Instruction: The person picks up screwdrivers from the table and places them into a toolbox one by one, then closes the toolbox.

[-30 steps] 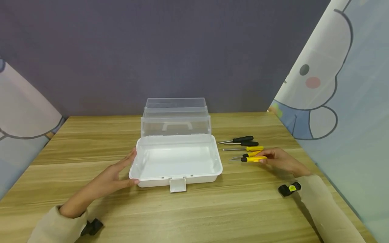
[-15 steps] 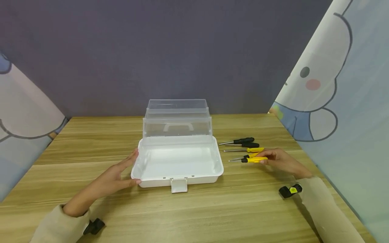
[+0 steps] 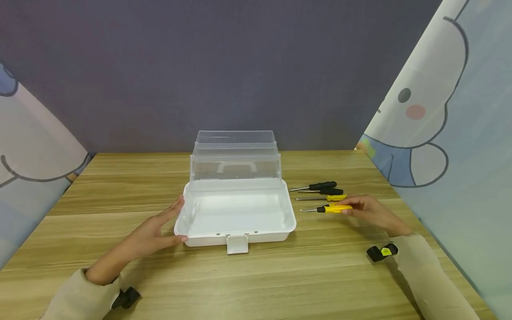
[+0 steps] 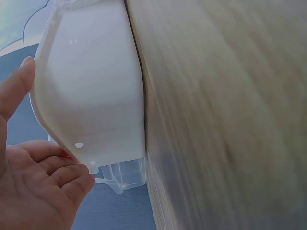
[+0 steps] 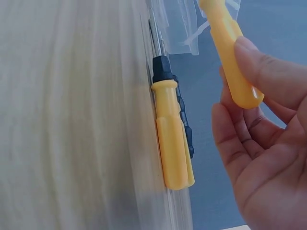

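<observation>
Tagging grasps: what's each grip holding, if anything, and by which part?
Right grip: a yellow screwdriver, by its handle. Left grip: nothing; it only touches the white box at its left end.

Between left hand and right hand, white box with clear lid raised; against the left thumb and fingers, its adjacent side. In the right hand's pinch, yellow-handled screwdriver; just beyond, two black-handled screwdrivers.

Left hand bare; right hand bare. Left sleeve plain beige, loose at cuff. Right sleeve same beige, lightly creased. Left wrist camera: chunky black block. Right wrist camera: black, blocky, bright yellow-green patch on black mount.
</observation>
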`<state>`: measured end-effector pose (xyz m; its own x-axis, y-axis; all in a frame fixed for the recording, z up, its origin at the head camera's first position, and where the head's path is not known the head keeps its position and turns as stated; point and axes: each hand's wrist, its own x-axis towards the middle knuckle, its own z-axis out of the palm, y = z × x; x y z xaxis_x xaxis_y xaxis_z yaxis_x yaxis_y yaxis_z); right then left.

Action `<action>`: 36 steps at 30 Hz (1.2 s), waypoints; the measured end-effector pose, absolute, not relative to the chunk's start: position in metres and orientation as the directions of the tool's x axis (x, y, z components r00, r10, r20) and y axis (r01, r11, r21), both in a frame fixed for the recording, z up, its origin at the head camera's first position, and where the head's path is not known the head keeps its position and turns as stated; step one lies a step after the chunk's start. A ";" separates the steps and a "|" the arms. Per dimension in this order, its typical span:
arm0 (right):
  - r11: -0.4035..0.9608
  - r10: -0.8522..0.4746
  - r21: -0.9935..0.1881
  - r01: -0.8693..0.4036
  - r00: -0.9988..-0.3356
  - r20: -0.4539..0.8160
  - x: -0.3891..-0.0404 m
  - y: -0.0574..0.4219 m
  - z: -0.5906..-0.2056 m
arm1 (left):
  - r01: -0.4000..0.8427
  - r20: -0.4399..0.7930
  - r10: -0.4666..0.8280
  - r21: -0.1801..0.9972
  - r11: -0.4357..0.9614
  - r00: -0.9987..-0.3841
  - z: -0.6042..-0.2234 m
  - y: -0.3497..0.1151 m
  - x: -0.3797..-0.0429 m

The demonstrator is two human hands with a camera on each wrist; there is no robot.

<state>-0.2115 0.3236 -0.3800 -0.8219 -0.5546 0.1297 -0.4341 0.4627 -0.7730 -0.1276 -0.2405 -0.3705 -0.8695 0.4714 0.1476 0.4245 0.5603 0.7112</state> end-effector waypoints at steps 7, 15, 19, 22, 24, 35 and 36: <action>0.432 -0.544 -0.780 -0.453 -0.821 0.175 -0.210 0.321 -0.378 | 0.422 0.149 0.468 0.713 0.560 -0.871 -0.371 -0.241 -0.128; 0.485 -0.473 -0.788 -0.380 -0.872 0.129 -0.205 0.315 -0.372 | 0.425 0.151 0.470 0.714 0.556 -0.869 -0.371 -0.240 -0.127; 0.470 -0.468 -0.800 -0.373 -0.874 0.132 -0.204 0.312 -0.369 | 0.420 0.147 0.467 0.713 0.561 -0.872 -0.371 -0.240 -0.127; 0.446 -0.478 -0.799 -0.403 -0.862 0.168 -0.204 0.310 -0.367 | 0.416 0.142 0.464 0.710 0.568 -0.875 -0.371 -0.240 -0.127; 0.433 -0.483 -0.797 -0.421 -0.855 0.189 -0.204 0.308 -0.366 | 0.415 0.141 0.460 0.706 0.574 -0.877 -0.371 -0.240 -0.126; 0.374 -0.511 -0.810 -0.451 -0.829 0.226 -0.205 0.301 -0.363 | 0.423 0.149 0.459 0.694 0.582 -0.876 -0.372 -0.241 -0.127; 0.379 -0.507 -0.811 -0.446 -0.833 0.222 -0.205 0.300 -0.363 | 0.421 0.147 0.459 0.696 0.582 -0.876 -0.372 -0.241 -0.127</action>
